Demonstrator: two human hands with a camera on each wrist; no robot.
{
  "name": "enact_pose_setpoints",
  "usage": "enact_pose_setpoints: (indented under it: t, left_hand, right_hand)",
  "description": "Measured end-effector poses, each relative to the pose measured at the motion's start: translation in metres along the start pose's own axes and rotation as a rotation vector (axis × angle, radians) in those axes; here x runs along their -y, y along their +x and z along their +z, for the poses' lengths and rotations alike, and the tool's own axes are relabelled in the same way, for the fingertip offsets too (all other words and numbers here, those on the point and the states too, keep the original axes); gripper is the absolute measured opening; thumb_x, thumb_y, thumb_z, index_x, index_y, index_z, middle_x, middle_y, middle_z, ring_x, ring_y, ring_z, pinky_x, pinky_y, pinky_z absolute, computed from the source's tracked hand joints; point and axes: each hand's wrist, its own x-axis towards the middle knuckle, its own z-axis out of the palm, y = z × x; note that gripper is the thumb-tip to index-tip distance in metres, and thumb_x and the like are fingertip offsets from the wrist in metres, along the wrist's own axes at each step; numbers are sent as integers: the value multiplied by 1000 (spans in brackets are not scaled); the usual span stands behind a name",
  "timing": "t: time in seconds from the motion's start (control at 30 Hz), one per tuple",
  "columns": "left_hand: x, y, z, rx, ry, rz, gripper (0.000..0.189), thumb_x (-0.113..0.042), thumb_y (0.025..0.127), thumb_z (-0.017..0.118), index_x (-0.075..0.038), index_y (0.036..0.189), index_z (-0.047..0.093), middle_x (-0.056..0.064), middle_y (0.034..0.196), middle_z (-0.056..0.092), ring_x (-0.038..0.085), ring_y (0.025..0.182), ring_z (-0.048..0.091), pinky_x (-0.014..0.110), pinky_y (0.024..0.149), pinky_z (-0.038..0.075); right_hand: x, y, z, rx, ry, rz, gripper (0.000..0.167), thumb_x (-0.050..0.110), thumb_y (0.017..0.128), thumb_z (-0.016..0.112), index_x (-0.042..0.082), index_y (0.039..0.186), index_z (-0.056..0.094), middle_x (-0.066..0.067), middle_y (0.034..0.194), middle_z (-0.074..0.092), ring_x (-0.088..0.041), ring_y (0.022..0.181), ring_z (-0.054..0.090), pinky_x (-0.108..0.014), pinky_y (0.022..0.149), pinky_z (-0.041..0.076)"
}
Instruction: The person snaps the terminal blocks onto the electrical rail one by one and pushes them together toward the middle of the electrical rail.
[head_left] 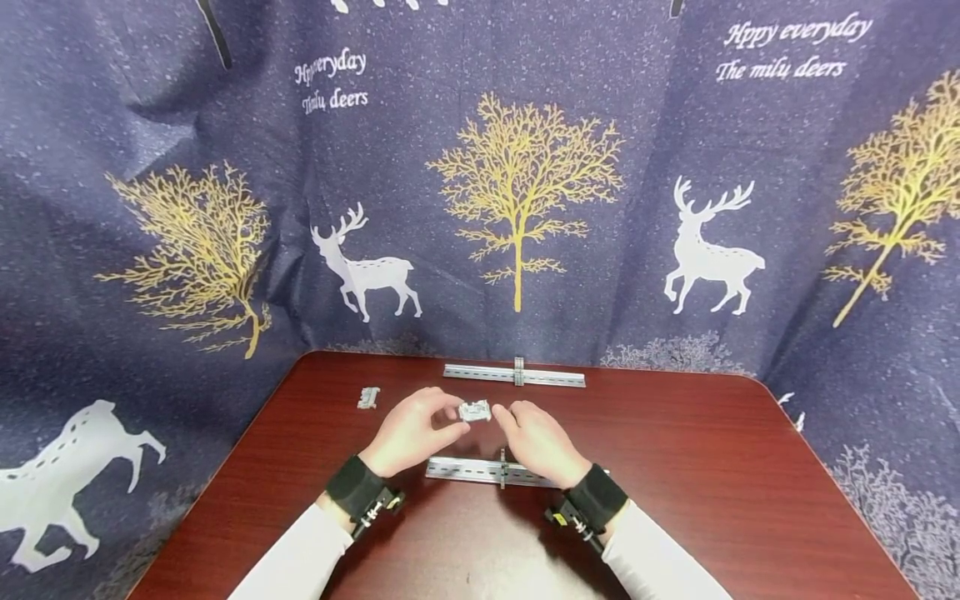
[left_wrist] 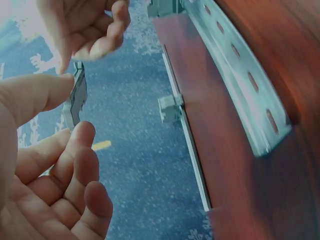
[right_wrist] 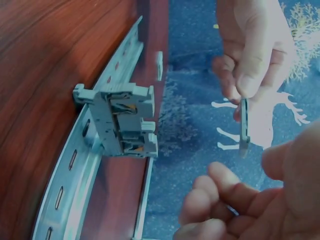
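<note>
My left hand pinches a thin grey terminal block between thumb and fingers, above the table. In the left wrist view the block is seen nearly edge-on. My right hand is just to the right of it; in the right wrist view its thumb and curved fingers are spread apart, with a gap between them and the block's lower end. Below the hands lies a slotted metal mounting rail, partly covered by the right hand. An upright terminal block sits on that rail.
Farther back lies a second slotted rail with grey terminal blocks clipped near its middle. A loose grey terminal block rests at the left of the reddish-brown table. A dark blue printed curtain hangs behind the table.
</note>
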Motion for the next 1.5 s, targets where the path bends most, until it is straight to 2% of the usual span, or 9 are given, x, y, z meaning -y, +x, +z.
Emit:
enact_pose_setpoints:
  t: [0.17,0.33,0.57,0.8,1.03,1.17,1.23,1.33,1.5]
  left_hand:
    - [-8,-2,1,-7,-22,45,28,-27,92,92,-15,116,82,-10,92,68,11,84,63,31,75,54]
    - [-14,-2,1,-29,-31,69,27,-27,91,93,-17,114,82,-10,92,68,9,85,63,31,76,54]
    - [-17,-3,1,-35,-48,78,29,-27,91,93,-16,115,83,-9,91,69,8,85,62,31,76,54]
    - [-17,-3,3,-28,-76,66,31,-27,91,93,-15,118,82,-7,93,71,8,86,64,31,78,55]
    - [-16,-4,3,-8,-103,30,40,-31,94,91,-11,127,80,-8,97,72,8,86,66,30,77,56]
    - [-17,-4,4,4,-115,-8,45,-35,95,90,-9,130,79,-11,97,71,8,84,66,29,76,56]
    - [-16,-4,4,16,-129,-31,42,-38,96,89,-11,127,79,-12,96,71,7,83,66,29,75,55]
    - [-16,-4,6,37,-170,-77,36,-40,99,85,-12,122,81,-13,95,72,7,84,66,31,76,56]
    - [-16,-4,7,53,-239,-143,30,-41,102,82,-13,115,84,-10,100,79,8,92,71,39,86,60]
  right_hand:
    - [2,1,-1,28,107,30,48,43,119,45,9,98,73,-2,93,68,-17,81,60,-41,80,51]
    - [5,1,-2,57,193,25,49,42,119,45,7,99,73,-9,98,73,-17,83,62,-42,80,51]
    - [9,0,-2,79,305,8,43,32,119,48,2,96,68,-8,84,66,-14,72,57,-34,69,47]
    - [10,-1,-2,90,414,41,44,34,118,50,-1,96,65,0,74,58,-13,66,54,-29,63,43]
    - [10,-2,-2,53,460,58,44,34,118,52,0,95,66,-5,76,60,-15,67,56,-30,63,44]
    - [9,-3,-1,29,498,71,42,34,118,53,1,94,65,-2,74,59,-16,67,55,-29,61,43]
    - [10,-3,-1,16,512,77,41,34,118,54,3,93,65,-1,74,58,-16,67,55,-29,61,43]
    - [11,-3,-1,5,519,85,39,32,118,54,4,93,65,-11,78,62,-16,69,56,-30,63,43]
    - [10,-1,0,3,505,75,37,30,118,53,4,95,65,-15,82,63,-15,69,56,-30,63,45]
